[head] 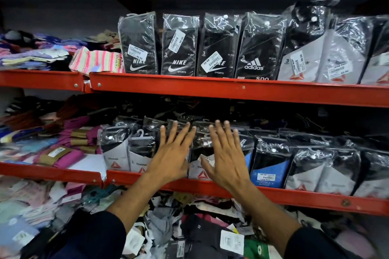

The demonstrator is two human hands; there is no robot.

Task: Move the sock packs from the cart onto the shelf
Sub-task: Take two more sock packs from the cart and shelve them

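My left hand and my right hand are both flat, fingers spread, against the fronts of upright sock packs on the middle red shelf. Between the two hands shows a black-and-white Reebok sock pack in clear plastic. Neither hand holds anything. More Reebok packs stand to the left, and a blue Jockey pack stands to the right. No cart is in view.
The upper red shelf carries upright Nike packs, an Adidas pack and grey Reebok packs. Folded coloured socks lie at the left. Below the middle shelf is a loose heap of socks and tags.
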